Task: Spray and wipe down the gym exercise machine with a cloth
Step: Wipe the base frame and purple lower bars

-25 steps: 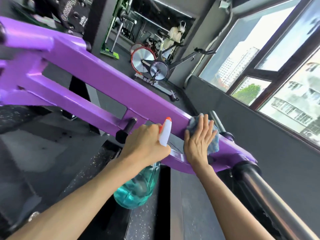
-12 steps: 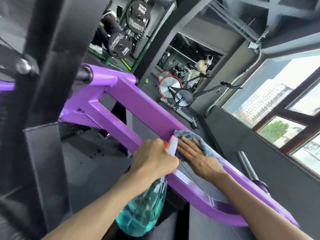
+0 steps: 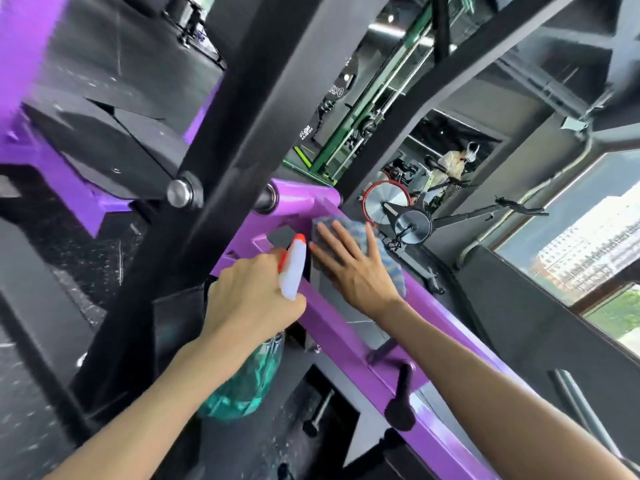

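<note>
Cloth (image 3: 358,230) is pressed flat on the purple beam (image 3: 332,327) of the machine by the right hand (image 3: 353,268), with fingers stretched out and spread. The spray bottle (image 3: 292,268) is gripped round its neck by the curled fingers of the left hand (image 3: 249,299), just beside the beam on its left edge. Its nozzle is pointed up along the beam. The long axis of the beam runs from the pivot (image 3: 298,199) at its far end down toward the person. The cloth is placed close below the pivot, so nearly the whole beam lies behind it. The right hand is the nearer one, and the next stroke is judged to follow this axis.
</note>
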### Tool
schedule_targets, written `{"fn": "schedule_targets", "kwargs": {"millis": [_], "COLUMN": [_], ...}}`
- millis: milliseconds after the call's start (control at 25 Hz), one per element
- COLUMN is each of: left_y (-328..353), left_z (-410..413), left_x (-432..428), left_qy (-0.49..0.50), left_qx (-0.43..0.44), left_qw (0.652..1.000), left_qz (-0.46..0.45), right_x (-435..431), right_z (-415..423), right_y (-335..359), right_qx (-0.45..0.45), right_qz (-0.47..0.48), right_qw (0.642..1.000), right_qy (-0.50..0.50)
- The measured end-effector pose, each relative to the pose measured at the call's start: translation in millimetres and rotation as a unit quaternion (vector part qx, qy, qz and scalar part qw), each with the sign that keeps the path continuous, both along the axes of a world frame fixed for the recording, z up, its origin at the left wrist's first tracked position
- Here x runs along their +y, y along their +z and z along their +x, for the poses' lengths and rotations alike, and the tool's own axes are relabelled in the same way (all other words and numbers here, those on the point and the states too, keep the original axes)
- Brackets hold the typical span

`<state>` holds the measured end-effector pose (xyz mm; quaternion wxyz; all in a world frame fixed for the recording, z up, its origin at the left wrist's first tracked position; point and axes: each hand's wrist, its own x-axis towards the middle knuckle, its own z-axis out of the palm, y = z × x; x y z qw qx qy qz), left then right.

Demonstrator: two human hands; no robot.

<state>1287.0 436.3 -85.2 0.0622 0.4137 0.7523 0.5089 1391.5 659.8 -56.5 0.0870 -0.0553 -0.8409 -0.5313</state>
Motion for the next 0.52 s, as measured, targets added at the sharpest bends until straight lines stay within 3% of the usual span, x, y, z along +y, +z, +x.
{"fn": "schedule_targets", "kwargs": {"millis": [120,200,280,360,440,520], "left_y": [-7.1,-10.1,-13.5,-19.2,-25.5,-29.7], "left_z": [-17.3,-19.6,-22.0,-26.4,-28.8,-29.1], "left_x": [-3.9,-5.3,-7.0,-10.9,-15.7,-19.4], "left_qy": [0.019,0.021,0.011,0.006,0.006,0.006], "left_qx": [-0.014,-0.010,-0.008,-0.016,-0.014,-0.004], "left_qw": [1.000,1.000,1.000,1.000,1.000,1.000], "left_qz": [-0.001,-0.006,-0.006,-0.005,-0.008,-0.010], "right_x": [5.6,10.0,1.4,-5.6,-12.7,-16.3], "right_z": [7.6,-36.3,-54.4,-34.4,-24.4,-54.8], "right_y": [6.8,9.0,0.5,-12.6,-6.5,7.3], "right_qx": [-0.050,0.020,0.127,0.156,0.177,0.254], "right_qz": [0.023,0.019,0.021,0.006,-0.037,-0.118], "right_qw": [0.998,0.999,0.990,0.980,0.974,0.948], "right_qy": [0.020,0.023,-0.057,-0.123,-0.139,-0.150]}}
